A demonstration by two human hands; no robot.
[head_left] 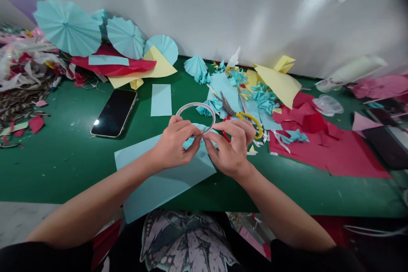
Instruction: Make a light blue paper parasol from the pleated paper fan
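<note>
A thin white roll of tape [195, 104] stands tilted above the green table between my hands. My left hand [174, 142] is closed, its thumb and forefinger pinching at the roll's lower edge. From the other side, my right hand [231, 142] pinches at the same spot, forefinger along the rim. Their fingertips nearly meet, hiding any loose tape end. Beneath them lies a large light-blue paper sheet [165, 178], with a pleated light-blue paper piece [188, 142] partly hidden behind the fingers. Just past my right hand are scissors [228, 104] with yellow and red handles.
A black phone [114, 112] and a small blue paper rectangle [161, 100] lie to the left. Pleated blue paper fans [68, 27] lean on the back wall. Crumpled blue scraps [263, 97], a glue bottle [233, 58] and red paper sheets [344, 157] cover the right.
</note>
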